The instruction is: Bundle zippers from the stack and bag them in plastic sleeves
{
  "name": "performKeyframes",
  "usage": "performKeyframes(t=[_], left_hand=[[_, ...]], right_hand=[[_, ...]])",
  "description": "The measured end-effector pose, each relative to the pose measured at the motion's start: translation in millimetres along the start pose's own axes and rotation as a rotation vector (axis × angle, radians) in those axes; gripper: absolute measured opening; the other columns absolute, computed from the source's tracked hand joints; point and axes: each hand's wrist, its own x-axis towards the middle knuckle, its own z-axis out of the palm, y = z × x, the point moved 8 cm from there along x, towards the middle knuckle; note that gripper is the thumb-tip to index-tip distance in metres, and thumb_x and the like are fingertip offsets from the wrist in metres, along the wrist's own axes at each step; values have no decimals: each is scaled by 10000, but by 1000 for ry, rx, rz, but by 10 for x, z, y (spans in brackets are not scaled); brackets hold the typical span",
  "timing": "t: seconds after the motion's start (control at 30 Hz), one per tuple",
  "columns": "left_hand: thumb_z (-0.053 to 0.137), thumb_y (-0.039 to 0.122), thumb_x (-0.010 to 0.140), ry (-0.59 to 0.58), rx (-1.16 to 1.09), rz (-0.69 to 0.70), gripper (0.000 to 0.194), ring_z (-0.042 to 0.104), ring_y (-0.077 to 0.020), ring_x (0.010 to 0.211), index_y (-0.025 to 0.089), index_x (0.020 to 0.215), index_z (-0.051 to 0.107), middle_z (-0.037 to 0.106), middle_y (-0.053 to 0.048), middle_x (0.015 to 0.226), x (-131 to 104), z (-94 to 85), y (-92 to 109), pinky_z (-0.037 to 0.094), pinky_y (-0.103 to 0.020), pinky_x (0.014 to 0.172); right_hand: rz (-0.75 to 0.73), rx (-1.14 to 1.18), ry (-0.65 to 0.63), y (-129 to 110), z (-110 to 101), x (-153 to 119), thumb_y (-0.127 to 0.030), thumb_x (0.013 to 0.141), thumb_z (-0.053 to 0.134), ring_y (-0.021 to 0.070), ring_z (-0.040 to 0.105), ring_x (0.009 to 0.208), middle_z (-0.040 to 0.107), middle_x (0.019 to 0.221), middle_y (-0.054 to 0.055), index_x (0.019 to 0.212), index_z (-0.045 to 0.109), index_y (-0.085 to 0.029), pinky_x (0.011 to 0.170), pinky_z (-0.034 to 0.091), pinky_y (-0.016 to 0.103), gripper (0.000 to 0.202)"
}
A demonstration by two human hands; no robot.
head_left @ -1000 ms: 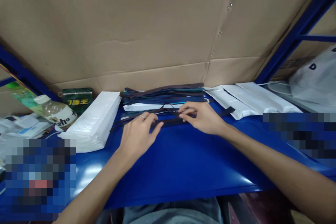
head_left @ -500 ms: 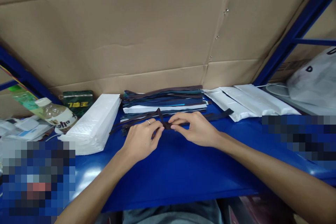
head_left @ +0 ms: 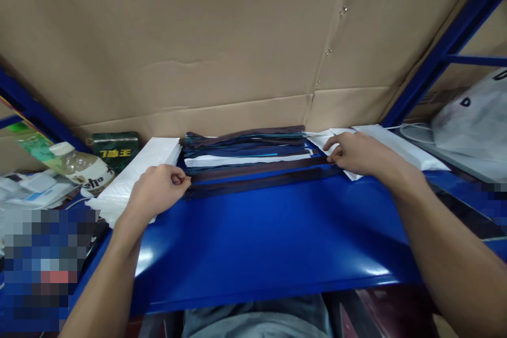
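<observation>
A long dark brown fabric strip (head_left: pixel 257 169), much like a zipper tape, is stretched out nearly flat between my hands. My left hand (head_left: pixel 158 190) pinches its left end, close to the white packets. At the other end, the fingertips of my right hand (head_left: pixel 358 153) are closed on the strip, above a white sleeve. Just in front lies another dark strip (head_left: pixel 253 184) on the blue table (head_left: pixel 253 243). Behind them is a pile of brown, teal and navy strips (head_left: pixel 245 137) with a white one (head_left: pixel 245 160) among them.
A stack of white padded packets (head_left: pixel 142 169) stands on the left, beside a drink bottle (head_left: pixel 85 166) and a dark green pouch (head_left: pixel 114 150). White sleeves (head_left: pixel 407 148) lie at the back right. A cardboard wall (head_left: pixel 222 47) closes off the back; a plastic bag (head_left: pixel 471 111) sits far right.
My hands were together at the middle over a bunched dark strip. They have moved apart, left and right, and the strip now lies straight between them.
</observation>
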Motion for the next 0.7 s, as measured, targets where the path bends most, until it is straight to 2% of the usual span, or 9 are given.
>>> performKeyframes(t=[0.17,0.3,0.37,0.43,0.5,0.6,0.7], left_hand=[[658,463,843,-189,-80,44,264,729,-248,741,277,689,763,764,-4,721,-14,174,13,477,-324,673],[672,489,836,-223,-77,45,289,710,-238,689,275,656,746,744,2,675,0,215,-29,463,-322,639],[674,545,845,-216,-80,48,346,696,-231,663,267,646,729,734,-2,661,6,211,-46,457,-324,630],[658,610,869,-175,-81,41,413,676,-224,638,254,664,707,717,-7,646,13,189,-57,450,-327,625],[621,617,914,-59,-81,14,414,672,-224,650,241,765,708,718,-14,673,28,135,-74,453,-328,637],[582,468,974,136,-56,-5,290,717,-250,792,218,1020,722,775,-55,864,60,94,-77,496,-340,717],[558,339,977,171,36,5,325,732,-309,983,179,1214,712,781,-137,1099,156,191,-68,534,-387,835]], right_hand=[[15,-56,-82,82,172,30,-276,777,739,247,707,685,784,819,60,1142,788,-267,601,475,347,368],[-40,-72,-134,69,281,54,-446,776,784,232,671,607,752,733,29,1074,800,-283,581,449,341,340],[-31,-120,-99,64,243,54,-569,801,767,248,667,614,747,731,49,1072,804,-272,594,445,357,404],[-26,-169,-24,20,156,47,-643,838,722,266,674,657,753,767,81,1084,807,-254,618,444,368,468],[-39,-197,46,-65,80,34,-643,879,680,278,681,700,756,795,97,1089,810,-248,645,449,370,466],[-58,-186,91,-212,50,17,-600,917,642,292,688,733,755,812,102,1063,811,-247,679,470,377,417],[-111,-74,90,-380,91,-2,-576,928,634,299,700,764,757,832,109,1066,801,-231,722,500,389,408]])
